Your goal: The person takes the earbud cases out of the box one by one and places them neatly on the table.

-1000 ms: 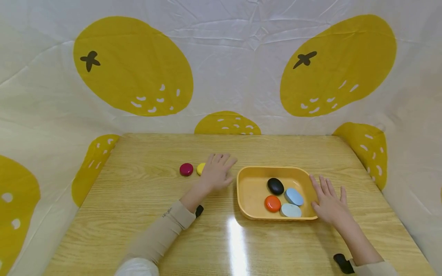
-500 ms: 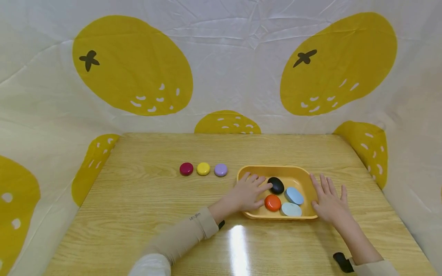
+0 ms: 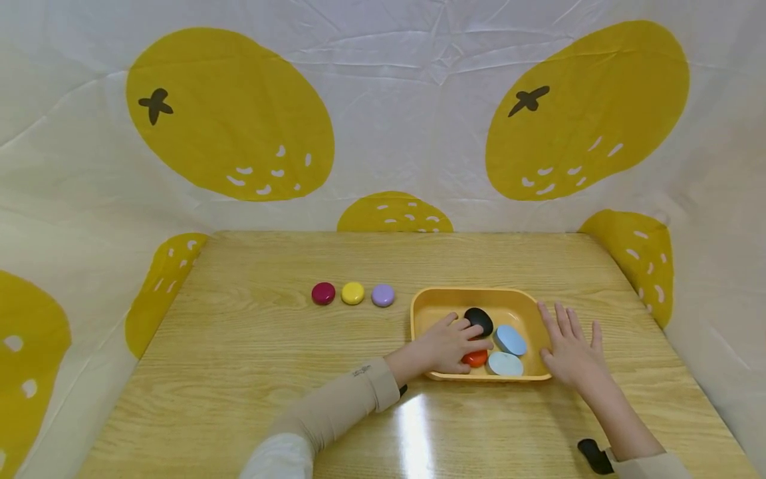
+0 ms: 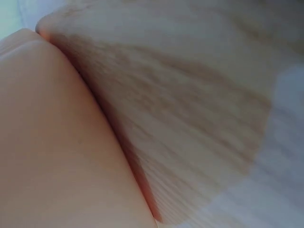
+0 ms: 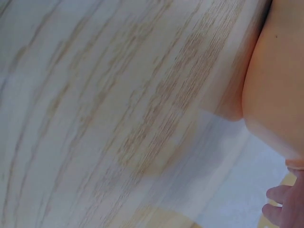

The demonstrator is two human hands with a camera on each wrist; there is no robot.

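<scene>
In the head view, my left hand [image 3: 450,343] reaches into a yellow-orange tray [image 3: 432,301]. Its fingers lie over a glossy orange-red disc [image 3: 476,360], hiding much of it, with the thumb at the disc's near left edge. I cannot tell whether they grip it. A black oval pebble [image 3: 477,319] lies right at the fingers. Two pale blue oval pieces, a bluer one [image 3: 510,340] and a paler one [image 3: 505,364], sit farther right in the tray. My right hand [image 3: 572,352], fingers spread, rests at the tray's right rim.
Left of the tray, a dark magenta disc [image 3: 323,293], a yellow disc [image 3: 352,293] and a lilac disc [image 3: 383,295] form a row on the wooden table [image 3: 251,372]. A white cloth [image 3: 413,133] with yellow fruit prints hangs behind. Both wrist views show mostly skin and wood grain.
My left hand has moved right from over the lilac disc, now uncovered in the row, into the tray and onto the orange-red disc. My right hand stays at the rim.
</scene>
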